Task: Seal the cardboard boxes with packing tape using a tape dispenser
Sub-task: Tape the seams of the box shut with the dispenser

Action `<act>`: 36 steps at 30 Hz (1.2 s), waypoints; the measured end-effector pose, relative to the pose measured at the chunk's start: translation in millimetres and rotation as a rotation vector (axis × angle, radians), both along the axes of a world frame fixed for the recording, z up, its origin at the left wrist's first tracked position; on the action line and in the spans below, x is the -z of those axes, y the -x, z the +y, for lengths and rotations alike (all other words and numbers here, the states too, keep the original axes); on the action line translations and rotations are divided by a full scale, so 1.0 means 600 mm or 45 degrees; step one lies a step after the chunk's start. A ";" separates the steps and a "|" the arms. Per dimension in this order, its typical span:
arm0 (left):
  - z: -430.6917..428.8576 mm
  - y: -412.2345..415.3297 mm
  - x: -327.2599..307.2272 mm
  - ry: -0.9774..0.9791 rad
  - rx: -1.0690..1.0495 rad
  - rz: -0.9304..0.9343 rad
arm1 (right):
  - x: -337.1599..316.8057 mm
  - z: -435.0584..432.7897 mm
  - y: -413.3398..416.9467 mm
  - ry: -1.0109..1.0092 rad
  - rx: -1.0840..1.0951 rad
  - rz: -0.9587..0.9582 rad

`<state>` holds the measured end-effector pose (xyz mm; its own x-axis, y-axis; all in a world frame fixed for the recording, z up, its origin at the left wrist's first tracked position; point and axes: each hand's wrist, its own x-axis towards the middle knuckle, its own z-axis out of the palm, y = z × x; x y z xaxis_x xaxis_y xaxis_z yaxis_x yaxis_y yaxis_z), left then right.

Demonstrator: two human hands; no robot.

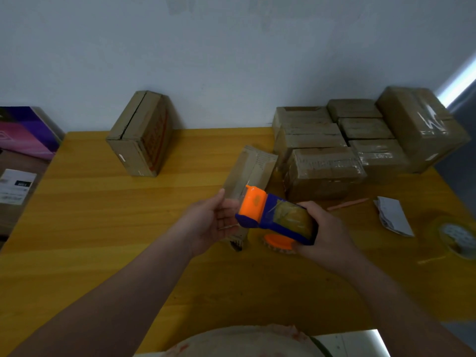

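Head view, looking down on a yellow wooden counter (103, 228).

- Right hand (325, 228), 3 o'clock of centre: fingers wrapped round the rear of a blue-and-orange tape dispenser (268, 215), held clear above the counter, orange nose toward 10 o'clock. A roll of yellowish tape (291, 220) sits in its body.
- Left hand (211, 222), just beside the dispenser's nose at its 9 o'clock: palm turned up, fingers straight and loose. Cannot tell whether a tape end lies on them.
- Slim carton (251, 168) lies flat on the counter under both hands, running from 12 to 6 o'clock. Flaps closed; its near end is dark and blurred.
- Upright carton (140, 135) at 11 o'clock, against the wall (231, 60), standing alone. A dark seam runs along its top edge; contents hidden.
- Taped cartons (322, 173) at 1 to 2 o'clock: six small ones packed touching in two rows, glossy tape across the tops, all shut. A larger carton (422, 127) touches them on the far right, also taped.
- Pink pen (347, 204) and folded paper (394, 215) at 3 o'clock, near the front of the pile.
- Round clear object (458, 238) at the right edge, too blurred to name.
- Purple-pink box (25, 132) and a white printed sheet (15, 186) at 9 o'clock, off the counter.
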<state>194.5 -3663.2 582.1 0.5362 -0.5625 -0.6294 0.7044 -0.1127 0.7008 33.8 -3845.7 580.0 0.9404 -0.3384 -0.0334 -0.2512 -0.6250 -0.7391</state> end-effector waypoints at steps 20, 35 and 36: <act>0.095 -0.062 0.065 -0.716 -0.033 -0.738 | -0.033 -0.018 0.051 0.233 -0.279 0.320; 0.072 -0.048 0.106 -0.848 0.081 -0.925 | 0.019 -0.006 0.029 0.412 -0.261 0.540; 0.071 -0.048 0.108 -0.835 0.098 -0.913 | 0.021 -0.005 0.027 0.410 -0.262 0.555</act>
<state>223.0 -3620.4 517.4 0.8907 -0.2664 -0.3684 0.1091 -0.6615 0.7420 17.4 -3848.7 567.5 0.9104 -0.2073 -0.3581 -0.3392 -0.8695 -0.3591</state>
